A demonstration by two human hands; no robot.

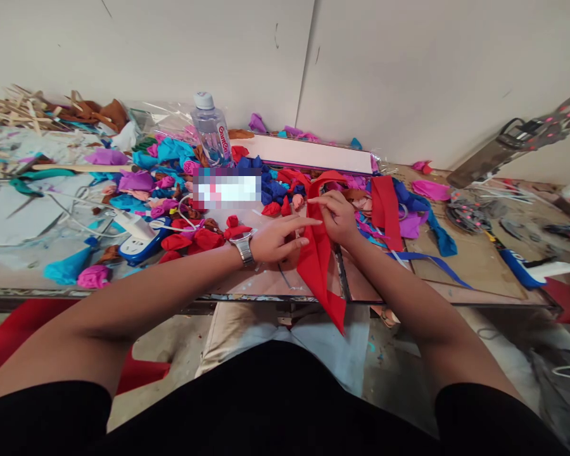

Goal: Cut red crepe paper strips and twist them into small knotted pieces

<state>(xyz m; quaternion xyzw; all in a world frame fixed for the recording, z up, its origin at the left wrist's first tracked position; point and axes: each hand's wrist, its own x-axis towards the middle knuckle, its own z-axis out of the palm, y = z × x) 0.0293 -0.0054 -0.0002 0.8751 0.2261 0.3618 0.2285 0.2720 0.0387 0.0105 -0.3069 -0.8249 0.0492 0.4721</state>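
Observation:
A long red cloth strip lies folded across the table's front edge, its pointed end hanging over. My left hand, with a metal watch on the wrist, reaches it from the left; its fingers are apart and the fingertips rest on the strip's left side. My right hand is at the strip's upper right, with thumb and fingers pinching the red cloth. The strip's upper part curves behind the right hand. Another red strip lies just right of that hand.
Small cloth pieces in several colours are heaped across the table. A water bottle stands behind them. A power strip with cables is at left, a cardboard sheet at right, and a dark bottle leans at back right.

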